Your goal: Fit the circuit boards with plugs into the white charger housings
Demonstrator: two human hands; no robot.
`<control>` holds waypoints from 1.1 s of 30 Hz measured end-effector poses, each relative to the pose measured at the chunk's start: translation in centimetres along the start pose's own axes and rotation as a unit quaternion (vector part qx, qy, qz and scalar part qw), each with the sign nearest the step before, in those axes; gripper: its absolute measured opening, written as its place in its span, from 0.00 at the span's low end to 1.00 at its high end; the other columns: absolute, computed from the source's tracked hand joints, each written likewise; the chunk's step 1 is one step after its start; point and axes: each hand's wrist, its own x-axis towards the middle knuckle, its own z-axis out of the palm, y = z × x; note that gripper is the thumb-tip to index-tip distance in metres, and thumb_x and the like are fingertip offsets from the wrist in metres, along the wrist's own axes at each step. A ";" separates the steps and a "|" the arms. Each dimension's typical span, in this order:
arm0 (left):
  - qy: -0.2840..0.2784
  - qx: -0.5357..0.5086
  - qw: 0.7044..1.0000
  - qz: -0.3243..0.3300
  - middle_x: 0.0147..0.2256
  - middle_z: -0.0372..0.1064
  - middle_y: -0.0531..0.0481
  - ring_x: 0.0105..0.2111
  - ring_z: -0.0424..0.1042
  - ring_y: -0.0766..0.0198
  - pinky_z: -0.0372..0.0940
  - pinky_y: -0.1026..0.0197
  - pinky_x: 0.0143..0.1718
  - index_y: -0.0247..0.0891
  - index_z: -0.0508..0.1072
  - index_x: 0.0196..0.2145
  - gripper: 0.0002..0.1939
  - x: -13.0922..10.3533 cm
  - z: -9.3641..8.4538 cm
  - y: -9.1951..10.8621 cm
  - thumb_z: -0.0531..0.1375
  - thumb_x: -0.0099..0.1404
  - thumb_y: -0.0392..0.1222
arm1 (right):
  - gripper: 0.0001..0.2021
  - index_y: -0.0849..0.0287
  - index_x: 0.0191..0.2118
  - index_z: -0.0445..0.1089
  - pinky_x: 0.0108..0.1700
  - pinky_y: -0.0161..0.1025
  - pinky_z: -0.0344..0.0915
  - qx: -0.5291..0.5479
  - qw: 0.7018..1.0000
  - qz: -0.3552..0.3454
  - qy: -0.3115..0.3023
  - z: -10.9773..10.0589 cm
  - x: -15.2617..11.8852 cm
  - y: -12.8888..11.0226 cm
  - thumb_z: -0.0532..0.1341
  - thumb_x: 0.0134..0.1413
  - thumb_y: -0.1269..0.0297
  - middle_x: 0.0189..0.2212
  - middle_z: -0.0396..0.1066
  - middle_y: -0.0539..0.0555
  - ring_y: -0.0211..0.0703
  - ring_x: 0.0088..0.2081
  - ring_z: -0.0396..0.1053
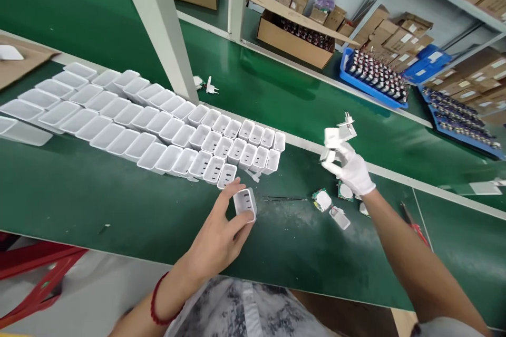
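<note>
My bare left hand (215,239) grips an open white plastic case (245,205) between thumb and fingers; dark slots show in its floor. My right hand (351,172), in a white glove, is closed on a small white plastic piece (332,137) above the bench's back edge. Just beyond it is a white plug part with prongs (348,128); whether the hand touches it I cannot tell. Left of my left hand, similar white cases (142,144) stand in rows. Below my right hand lie a green circuit board with a white disc (322,200), another such board (345,191) and a white cover (340,218).
Thin dark tweezers (284,199) lie between my hands, and a red-handled tool (417,229) lies at the right. A slanted pale post (158,20) rises behind the cases. Across the bench are an open carton (294,36) and a blue tray (371,89) of small parts.
</note>
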 end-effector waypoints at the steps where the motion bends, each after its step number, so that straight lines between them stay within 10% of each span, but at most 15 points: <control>1: 0.019 -0.014 1.000 -0.002 0.57 0.59 0.35 0.61 0.62 0.43 0.74 0.55 0.41 0.39 0.65 0.38 0.08 0.2 0.1 0.1 0.59 0.65 0.29 | 0.24 0.53 0.55 0.64 0.48 0.51 0.70 0.055 0.998 0.014 0.020 0.5 -0.9 -1.0 0.56 0.58 0.48 0.49 0.69 0.59 0.52 0.46 0.72; 5: 0.050 -0.094 0.992 -0.066 0.53 0.67 0.36 0.48 0.74 0.50 0.63 0.72 0.15 0.43 0.62 0.52 0.22 1.0 0.4 0.8 0.64 0.62 0.36 | 0.30 0.50 0.56 0.64 0.42 0.49 0.73 0.418 0.898 0.133 0.024 3.4 -4.2 -6.4 0.60 0.51 0.40 0.47 0.70 0.57 0.52 0.42 0.73; 9: -0.020 -0.190 0.974 -0.126 0.56 0.67 0.40 0.38 0.78 0.58 0.58 0.72 0.09 0.49 0.59 0.59 0.30 1.7 0.6 2.0 0.64 0.62 0.39 | 0.34 0.51 0.52 0.68 0.42 0.51 0.73 0.542 0.825 0.158 0.006 5.7 -6.2 -10.1 0.69 0.39 0.41 0.53 0.68 0.59 0.55 0.44 0.74; 13: -0.059 -0.230 0.966 -0.102 0.59 0.64 0.42 0.59 0.66 0.46 0.75 0.64 0.28 0.49 0.58 0.60 0.29 2.3 1.1 2.5 0.62 0.64 0.38 | 0.34 0.52 0.52 0.67 0.44 0.52 0.73 0.525 0.843 0.111 -0.030 6.0 -7.0 -11.4 0.72 0.38 0.46 0.48 0.72 0.60 0.56 0.46 0.73; 17: -0.058 -0.285 0.951 -0.108 0.59 0.65 0.41 0.59 0.67 0.49 0.74 0.52 0.50 0.49 0.48 0.65 0.37 2.6 1.6 2.5 0.62 0.64 0.38 | 0.32 0.51 0.55 0.66 0.50 0.55 0.69 0.453 0.890 0.037 -0.048 5.1 -6.8 -12.5 0.71 0.43 0.53 0.49 0.71 0.59 0.57 0.50 0.71; 22: -0.067 -0.279 0.952 -0.109 0.60 0.65 0.44 0.59 0.66 0.51 0.70 0.50 0.55 0.49 0.56 0.62 0.34 2.9 1.7 2.3 0.64 0.63 0.40 | 0.28 0.49 0.54 0.67 0.49 0.56 0.69 0.284 0.955 -0.054 -0.059 4.0 -6.1 -13.7 0.69 0.45 0.63 0.46 0.71 0.56 0.56 0.48 0.70; 33: -0.047 -0.268 0.959 -0.080 0.58 0.68 0.44 0.57 0.69 0.53 0.71 0.54 0.54 0.45 0.63 0.60 0.30 3.4 2.0 2.2 0.65 0.61 0.39 | 0.25 0.49 0.52 0.67 0.45 0.54 0.70 0.205 0.976 -0.063 -0.036 3.5 -5.9 -14.0 0.70 0.45 0.61 0.44 0.72 0.57 0.55 0.44 0.71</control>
